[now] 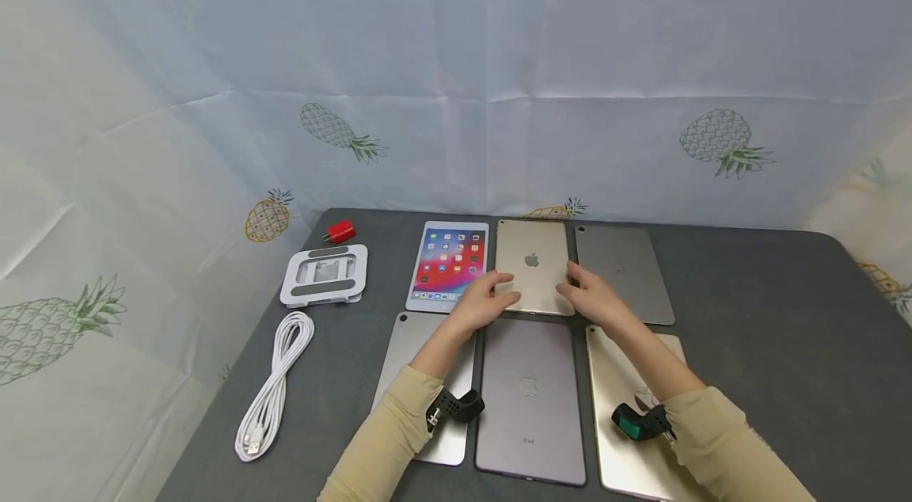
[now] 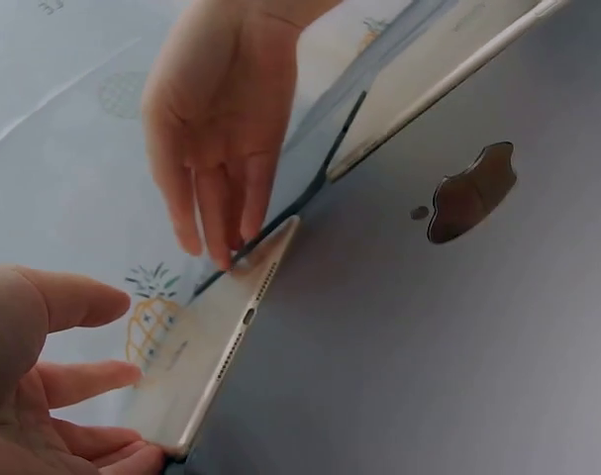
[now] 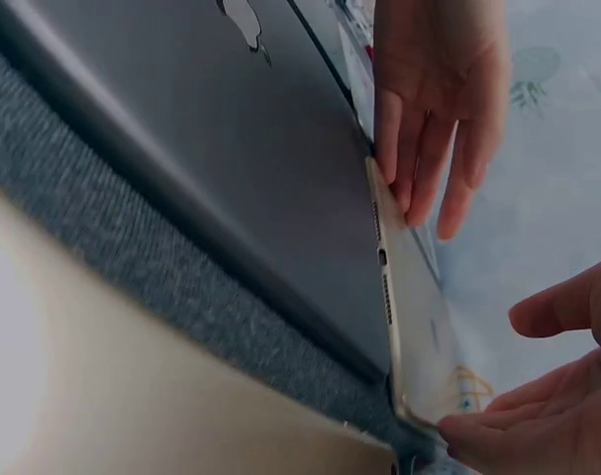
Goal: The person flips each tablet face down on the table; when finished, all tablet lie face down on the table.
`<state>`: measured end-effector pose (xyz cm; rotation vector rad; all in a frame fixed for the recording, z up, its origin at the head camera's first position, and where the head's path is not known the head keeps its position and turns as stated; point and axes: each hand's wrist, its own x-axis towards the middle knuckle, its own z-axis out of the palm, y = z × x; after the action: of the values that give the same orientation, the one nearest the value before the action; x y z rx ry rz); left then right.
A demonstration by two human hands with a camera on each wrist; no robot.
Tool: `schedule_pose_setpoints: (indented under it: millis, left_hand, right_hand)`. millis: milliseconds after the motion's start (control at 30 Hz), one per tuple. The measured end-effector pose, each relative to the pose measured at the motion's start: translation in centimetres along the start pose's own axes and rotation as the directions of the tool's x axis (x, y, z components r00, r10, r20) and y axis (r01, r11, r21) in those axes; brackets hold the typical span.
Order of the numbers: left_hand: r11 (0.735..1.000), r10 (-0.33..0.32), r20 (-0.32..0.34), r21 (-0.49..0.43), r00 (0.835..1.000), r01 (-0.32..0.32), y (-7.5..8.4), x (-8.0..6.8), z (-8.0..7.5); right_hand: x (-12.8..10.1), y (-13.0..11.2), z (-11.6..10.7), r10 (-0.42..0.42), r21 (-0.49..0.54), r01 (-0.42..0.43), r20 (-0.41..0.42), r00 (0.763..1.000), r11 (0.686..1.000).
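Note:
A small gold tablet (image 1: 533, 284) lies face down in the middle of the back row. My left hand (image 1: 483, 302) is at its left edge and my right hand (image 1: 594, 298) at its right edge, fingertips touching the sides and thumbs raised. Seen from the right wrist, the fingers of my left hand (image 3: 439, 109) are straight against the far edge. Left of it is a white tablet (image 1: 449, 260) with its screen lit; to the right lies a dark grey one (image 1: 623, 272). In front are a silver tablet (image 1: 400, 355), a larger grey tablet (image 1: 530, 431) and another gold tablet (image 1: 614, 439), partly under my forearms.
At the table's left side sit a red plug adapter (image 1: 340, 231), a white folding stand (image 1: 324, 277) and a bundled white USB cable (image 1: 276, 375). A pineapple-printed cloth (image 1: 484, 51) hangs behind the dark grey table (image 1: 769, 328).

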<state>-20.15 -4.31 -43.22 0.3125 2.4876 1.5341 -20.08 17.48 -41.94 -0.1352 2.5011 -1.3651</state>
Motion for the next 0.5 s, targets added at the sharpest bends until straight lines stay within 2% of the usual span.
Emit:
schedule_pose_setpoints:
  millis: [100, 233, 400, 500]
  left_hand:
    - [1.000, -0.008, -0.032, -0.023, 0.999, 0.007, -0.2, -0.1, -0.7]
    - [0.997, -0.032, -0.128, -0.080, 0.991, 0.022, -0.6, 0.0, -2.2]
    - [0.991, -0.082, -0.257, -0.121, 0.963, 0.052, -1.5, 0.1, -4.4]
    - [0.991, -0.102, -0.307, -0.117, 0.946, 0.069, -2.2, 0.0, -5.6]
  right_hand:
    - [0.1, -0.6, 0.7, -0.014, 0.016, 0.014, 0.009, 1.000, 1.000]
    - [0.6, -1.3, 2.3, -0.066, 0.131, 0.062, 0.023, 0.998, 0.989]
    - [1.5, -2.5, 5.0, -0.113, 0.300, 0.095, 0.042, 0.993, 0.949]
    - [1.9, -3.3, 6.5, -0.117, 0.366, 0.096, 0.036, 0.992, 0.926]
